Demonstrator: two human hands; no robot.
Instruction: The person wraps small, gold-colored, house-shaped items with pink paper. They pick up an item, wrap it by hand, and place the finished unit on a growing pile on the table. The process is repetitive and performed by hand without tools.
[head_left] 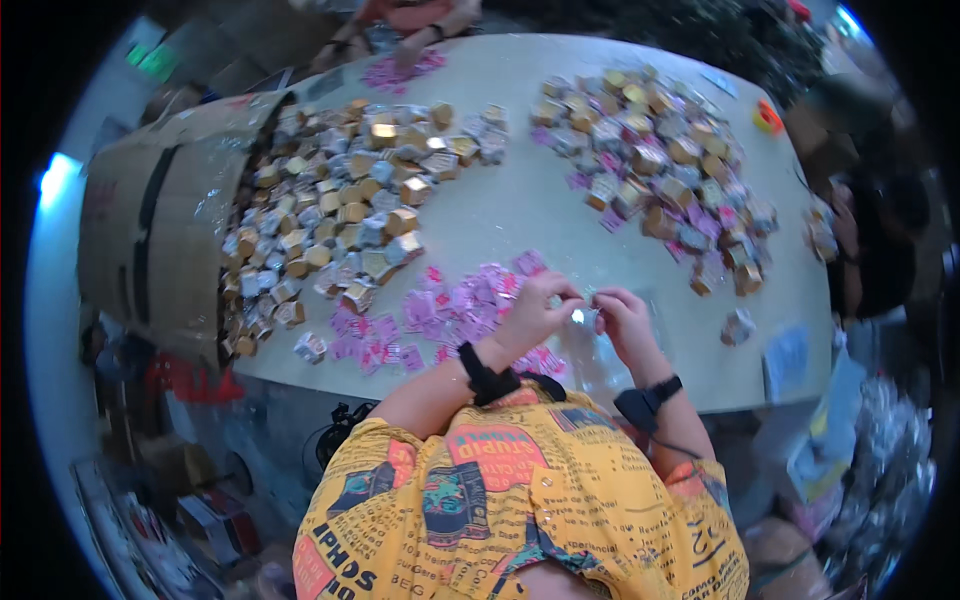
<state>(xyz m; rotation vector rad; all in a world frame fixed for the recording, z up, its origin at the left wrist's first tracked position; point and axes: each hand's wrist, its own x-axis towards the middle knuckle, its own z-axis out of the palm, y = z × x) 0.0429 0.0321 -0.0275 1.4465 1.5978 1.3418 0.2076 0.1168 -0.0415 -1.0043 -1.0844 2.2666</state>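
My left hand [545, 302] and my right hand [622, 318] are close together over the near middle of the table, fingers pinched. Between them is a clear, shiny plastic bag [597, 355], its edge at my fingertips. What the bag holds, if anything, is too blurred to tell. Just left of my left hand spreads a heap of small pink printed packets [460, 305]. Beyond it lies a big pile of small gold-and-white boxy pieces [350, 210], spilling from a tipped cardboard box [165, 220].
Another pile of gold and white pieces mixed with pink packets [665, 160] covers the table's [500, 215] far right. An orange tape roll [768, 117] lies near the right edge. Co-workers' hands [410, 50] appear at the far side, and another person sits at the right.
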